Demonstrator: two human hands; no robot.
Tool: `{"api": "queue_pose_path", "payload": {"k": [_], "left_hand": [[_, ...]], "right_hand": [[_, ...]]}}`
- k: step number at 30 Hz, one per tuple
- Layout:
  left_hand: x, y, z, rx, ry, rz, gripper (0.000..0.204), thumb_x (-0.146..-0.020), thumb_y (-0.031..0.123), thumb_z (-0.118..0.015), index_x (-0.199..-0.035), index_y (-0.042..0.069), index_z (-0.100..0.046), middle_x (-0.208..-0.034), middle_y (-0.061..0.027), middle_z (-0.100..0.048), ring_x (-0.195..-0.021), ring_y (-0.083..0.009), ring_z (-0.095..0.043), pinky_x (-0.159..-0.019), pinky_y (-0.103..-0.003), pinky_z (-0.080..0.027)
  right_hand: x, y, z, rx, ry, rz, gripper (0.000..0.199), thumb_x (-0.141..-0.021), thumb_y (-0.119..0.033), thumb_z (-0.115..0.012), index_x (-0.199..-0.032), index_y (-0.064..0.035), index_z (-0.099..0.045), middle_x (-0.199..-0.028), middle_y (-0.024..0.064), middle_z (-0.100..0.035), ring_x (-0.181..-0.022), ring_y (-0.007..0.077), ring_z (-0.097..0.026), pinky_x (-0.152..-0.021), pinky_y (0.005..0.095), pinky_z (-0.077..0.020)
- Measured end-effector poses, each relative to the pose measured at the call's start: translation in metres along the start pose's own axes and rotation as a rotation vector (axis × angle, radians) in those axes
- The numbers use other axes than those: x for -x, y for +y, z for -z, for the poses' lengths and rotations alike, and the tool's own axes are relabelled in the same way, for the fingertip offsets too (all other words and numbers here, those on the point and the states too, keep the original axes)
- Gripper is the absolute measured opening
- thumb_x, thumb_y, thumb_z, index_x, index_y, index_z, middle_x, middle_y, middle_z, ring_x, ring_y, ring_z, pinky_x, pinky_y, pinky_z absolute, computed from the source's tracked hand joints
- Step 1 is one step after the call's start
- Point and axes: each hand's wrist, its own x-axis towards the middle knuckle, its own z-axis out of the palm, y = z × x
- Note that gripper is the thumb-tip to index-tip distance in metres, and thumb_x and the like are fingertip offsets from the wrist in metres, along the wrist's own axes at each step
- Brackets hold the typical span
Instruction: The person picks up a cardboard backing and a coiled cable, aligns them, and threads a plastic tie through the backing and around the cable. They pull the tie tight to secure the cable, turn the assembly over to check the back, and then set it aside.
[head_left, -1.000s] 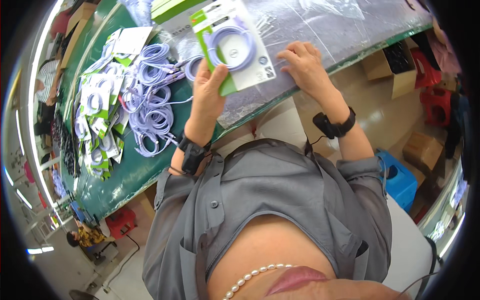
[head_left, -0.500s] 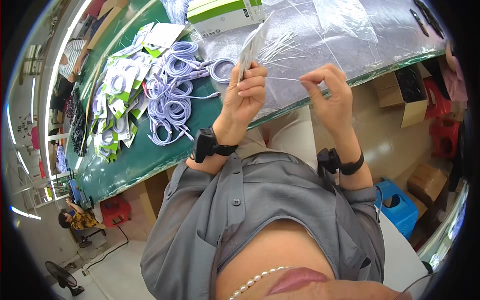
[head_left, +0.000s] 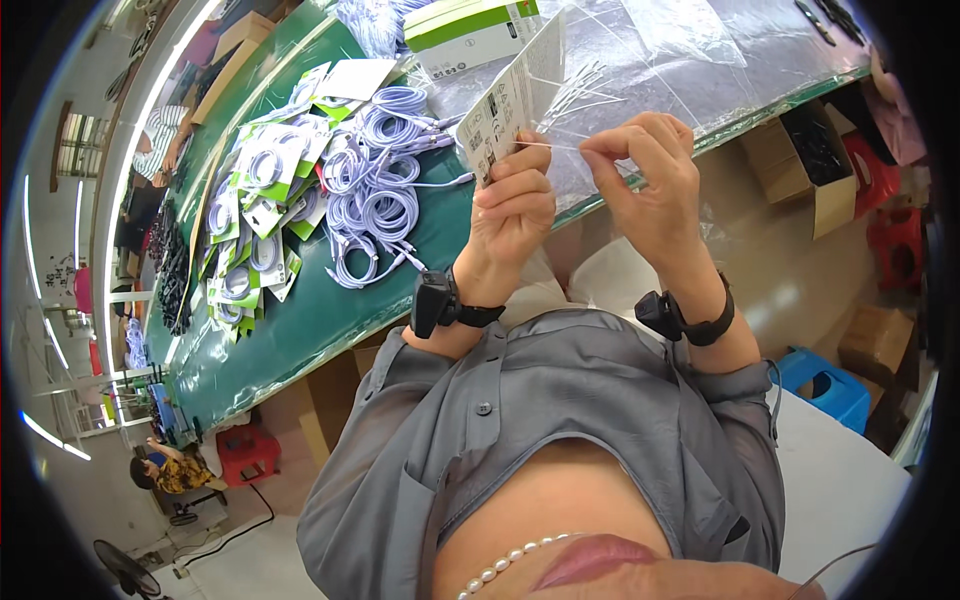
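Green counter (head_left: pixel 300 330) holds cable coils (head_left: pixel 375 205) and carded packs (head_left: pixel 250 230); card (head_left: pixel 515 95), face-up a second ago, is now edge-on above the counter edge in left hand (head_left: pixel 510 215) grip, right hand (head_left: pixel 650 185) pinching its clear sleeve (head_left: pixel 575 115) — bagging underway.

Loose coiled lilac cables (head_left: pixel 375 215) are lying on the green table mat (head_left: pixel 300 330), beside carded cable packs (head_left: pixel 250 215). A white-and-green carton (head_left: pixel 470 30) is sitting farther back, and open brown cardboard boxes (head_left: pixel 810 165) are standing below the table edge.
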Motion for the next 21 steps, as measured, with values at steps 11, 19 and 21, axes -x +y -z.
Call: {"api": "queue_pose_path", "payload": {"k": [11, 19, 21], "left_hand": [[0.020, 0.007, -0.003, -0.045, -0.039, 0.008, 0.020, -0.091, 0.002, -0.047, -0.106, -0.011, -0.044, -0.073, -0.0087, -0.047, -0.049, -0.0122, -0.053, -0.037, -0.019, -0.044], [0.027, 0.012, 0.008, -0.384, -0.062, -0.018, 0.031, -0.094, 0.021, -0.053, -0.113, -0.002, -0.047, -0.080, -0.0055, -0.052, -0.062, -0.0102, -0.054, -0.047, -0.019, -0.045], [0.027, 0.008, 0.011, -0.594, 0.037, -0.106, 0.033, -0.094, 0.027, -0.053, -0.115, 0.002, -0.048, -0.087, -0.0046, -0.055, -0.068, -0.0103, -0.054, -0.052, -0.020, -0.046]], "right_hand": [[0.004, -0.018, -0.012, -0.010, -0.021, 0.047, 0.013, -0.068, -0.004, -0.071, -0.076, -0.0117, -0.064, -0.071, -0.0022, -0.057, -0.072, 0.0162, -0.054, -0.080, 0.0313, -0.0337], [0.000, -0.024, -0.024, -0.027, -0.036, 0.087, 0.012, -0.069, -0.004, -0.070, -0.076, -0.0112, -0.063, -0.070, -0.0014, -0.055, -0.074, 0.0177, -0.055, -0.081, 0.0323, -0.0335], [-0.002, -0.022, -0.028, -0.027, -0.035, 0.112, 0.012, -0.069, -0.004, -0.069, -0.076, -0.0109, -0.063, -0.071, -0.0013, -0.056, -0.075, 0.0179, -0.055, -0.081, 0.0323, -0.0333]]}}
